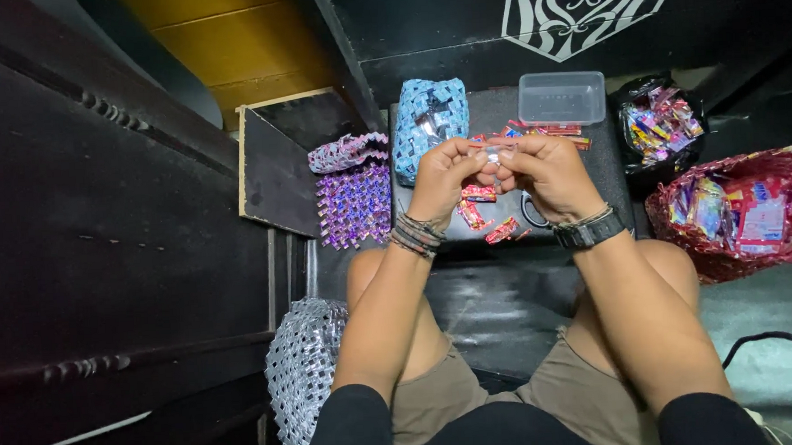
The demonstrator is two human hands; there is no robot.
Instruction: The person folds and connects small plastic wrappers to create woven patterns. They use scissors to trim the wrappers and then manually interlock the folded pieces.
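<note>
My left hand (443, 177) and my right hand (549, 171) meet over a small dark stool (611, 184), pinching one small folded silvery wrapper piece (492, 154) between the fingertips of both. Beaded bands circle my left wrist and a dark watch sits on my right. Several red folded wrapper pieces (478, 207) lie on the stool under my hands, with more red strips (545, 132) behind them.
A blue woven wrapper bag (429, 121) and a clear plastic box (561, 98) stand at the stool's far side. A purple woven panel (354, 202) and a silver woven piece (302, 367) lie left. A black bag of wrappers (660, 127) and a red woven basket (773, 176) sit right.
</note>
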